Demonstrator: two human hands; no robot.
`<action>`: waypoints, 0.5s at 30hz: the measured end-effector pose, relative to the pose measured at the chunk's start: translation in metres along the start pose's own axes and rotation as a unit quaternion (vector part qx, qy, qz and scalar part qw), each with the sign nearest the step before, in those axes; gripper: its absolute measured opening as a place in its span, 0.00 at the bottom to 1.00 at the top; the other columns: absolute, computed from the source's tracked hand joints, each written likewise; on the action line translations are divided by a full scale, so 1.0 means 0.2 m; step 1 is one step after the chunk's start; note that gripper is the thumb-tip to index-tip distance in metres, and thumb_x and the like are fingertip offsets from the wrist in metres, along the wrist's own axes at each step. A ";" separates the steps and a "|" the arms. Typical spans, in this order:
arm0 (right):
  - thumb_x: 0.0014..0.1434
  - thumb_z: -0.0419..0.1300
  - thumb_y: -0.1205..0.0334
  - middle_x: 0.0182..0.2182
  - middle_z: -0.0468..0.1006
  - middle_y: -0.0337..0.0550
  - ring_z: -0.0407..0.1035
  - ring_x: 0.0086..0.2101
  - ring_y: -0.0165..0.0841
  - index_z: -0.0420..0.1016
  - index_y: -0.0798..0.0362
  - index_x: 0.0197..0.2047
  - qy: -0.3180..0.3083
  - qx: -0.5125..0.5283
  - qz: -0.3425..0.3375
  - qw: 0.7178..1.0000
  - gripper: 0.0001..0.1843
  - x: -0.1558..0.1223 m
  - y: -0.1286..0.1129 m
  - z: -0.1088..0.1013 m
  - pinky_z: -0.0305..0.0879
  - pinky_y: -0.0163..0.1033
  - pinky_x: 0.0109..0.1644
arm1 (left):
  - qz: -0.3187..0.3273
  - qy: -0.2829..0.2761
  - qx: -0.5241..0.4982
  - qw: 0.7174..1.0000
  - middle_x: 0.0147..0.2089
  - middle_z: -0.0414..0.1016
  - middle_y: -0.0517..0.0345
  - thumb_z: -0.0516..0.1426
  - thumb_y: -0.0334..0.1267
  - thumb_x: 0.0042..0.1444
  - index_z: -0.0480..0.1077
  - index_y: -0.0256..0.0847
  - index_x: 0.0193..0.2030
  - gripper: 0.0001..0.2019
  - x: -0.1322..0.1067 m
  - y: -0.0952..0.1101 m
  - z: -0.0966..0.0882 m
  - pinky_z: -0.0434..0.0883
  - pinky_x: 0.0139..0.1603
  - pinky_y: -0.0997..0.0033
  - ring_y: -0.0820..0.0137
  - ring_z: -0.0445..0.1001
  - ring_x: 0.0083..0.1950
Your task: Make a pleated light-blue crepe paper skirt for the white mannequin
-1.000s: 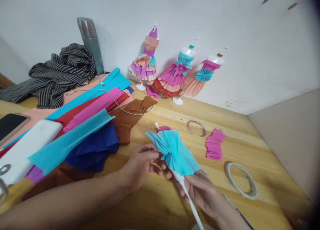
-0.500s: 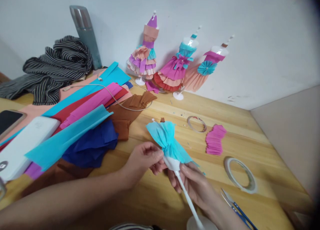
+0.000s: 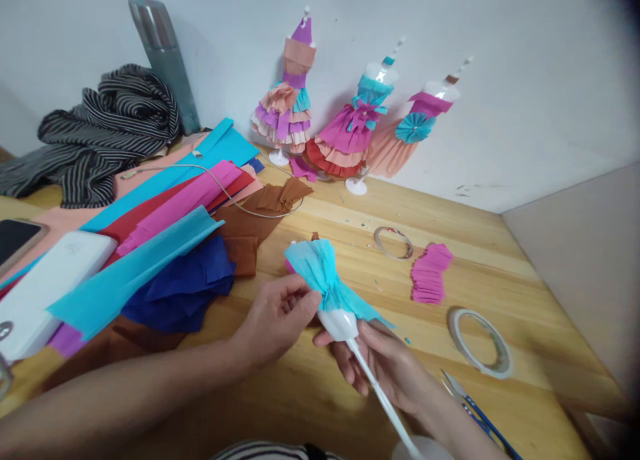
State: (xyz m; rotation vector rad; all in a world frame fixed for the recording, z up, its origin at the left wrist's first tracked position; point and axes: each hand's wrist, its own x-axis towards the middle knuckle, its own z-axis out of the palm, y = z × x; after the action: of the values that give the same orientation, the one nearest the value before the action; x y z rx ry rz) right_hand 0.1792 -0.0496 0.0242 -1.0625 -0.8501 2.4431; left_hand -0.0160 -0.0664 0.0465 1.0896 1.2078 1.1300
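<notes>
My left hand point(image 3: 274, 317) pinches the gathered edge of a turquoise crepe-paper skirt point(image 3: 323, 275) against a small white mannequin stand point(image 3: 344, 332). My right hand point(image 3: 385, 363) is wrapped round the stand's white body and pole from below. The stand lies tilted, its top toward the upper left and its pole running down to the lower right. A bit of magenta and brown paper shows under the turquoise piece.
Three dressed paper mannequins point(image 3: 350, 123) stand at the wall. Crepe sheets point(image 3: 165, 247) lie left, with a white power bank point(image 3: 47, 283), phone point(image 3: 15, 237), cable, striped cloth point(image 3: 100, 123) and flask point(image 3: 160, 53). Pleated pink piece point(image 3: 429, 281), two tape rolls point(image 3: 477, 343) and scissors point(image 3: 475, 417) lie right.
The turquoise skirt has been gathered tighter round the stand and shifted up the body, baring the white lower torso. My view has tipped downward slightly, bringing scissors into sight.
</notes>
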 end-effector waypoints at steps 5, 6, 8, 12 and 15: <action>0.55 0.60 0.42 0.23 0.76 0.45 0.68 0.16 0.25 0.76 0.63 0.42 -0.039 -0.071 0.053 0.995 0.28 -0.02 -0.04 -0.02 0.63 0.25 0.16 | 0.114 0.014 0.212 0.970 0.22 0.67 0.60 0.53 0.35 0.56 0.69 0.38 0.25 0.10 0.05 0.08 -0.10 0.59 0.27 0.73 0.74 0.62 0.24; 0.54 0.61 0.43 0.28 0.78 0.47 0.69 0.17 0.25 0.75 0.61 0.44 -0.033 -0.092 0.049 0.994 0.27 -0.02 -0.05 -0.02 0.63 0.26 0.16 | 0.137 0.003 0.249 0.959 0.21 0.66 0.61 0.53 0.34 0.55 0.69 0.38 0.25 0.09 0.05 0.09 -0.12 0.58 0.26 0.73 0.74 0.61 0.23; 0.50 0.65 0.45 0.37 0.77 0.49 0.68 0.18 0.23 0.73 0.57 0.45 -0.019 -0.142 0.035 0.989 0.27 -0.03 -0.04 -0.01 0.63 0.27 0.17 | 0.180 -0.013 0.298 0.937 0.22 0.67 0.61 0.54 0.33 0.55 0.70 0.38 0.25 0.09 0.06 0.13 -0.15 0.58 0.27 0.73 0.74 0.62 0.24; 0.47 0.67 0.52 0.30 0.74 0.41 0.68 0.19 0.26 0.68 0.55 0.39 0.039 -0.283 0.033 0.958 0.21 -0.04 -0.01 0.01 0.65 0.32 0.20 | 0.216 -0.036 0.336 0.916 0.25 0.71 0.59 0.54 0.33 0.56 0.72 0.38 0.27 0.09 0.08 0.17 -0.18 0.59 0.28 0.73 0.73 0.67 0.26; 0.51 0.62 0.59 0.24 0.71 0.38 0.67 0.22 0.30 0.67 0.54 0.33 0.131 -0.458 -0.015 0.879 0.09 -0.05 -0.01 0.02 0.63 0.34 0.24 | 0.205 -0.042 0.354 0.912 0.27 0.73 0.57 0.53 0.32 0.57 0.72 0.37 0.29 0.08 0.08 0.18 -0.20 0.61 0.30 0.74 0.72 0.69 0.28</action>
State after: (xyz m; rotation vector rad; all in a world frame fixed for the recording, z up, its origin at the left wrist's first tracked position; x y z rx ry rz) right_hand 0.1836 -0.0554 0.0332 -1.5885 -1.9735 1.7482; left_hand -0.0583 -0.0443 0.0787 1.9988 1.3965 0.9415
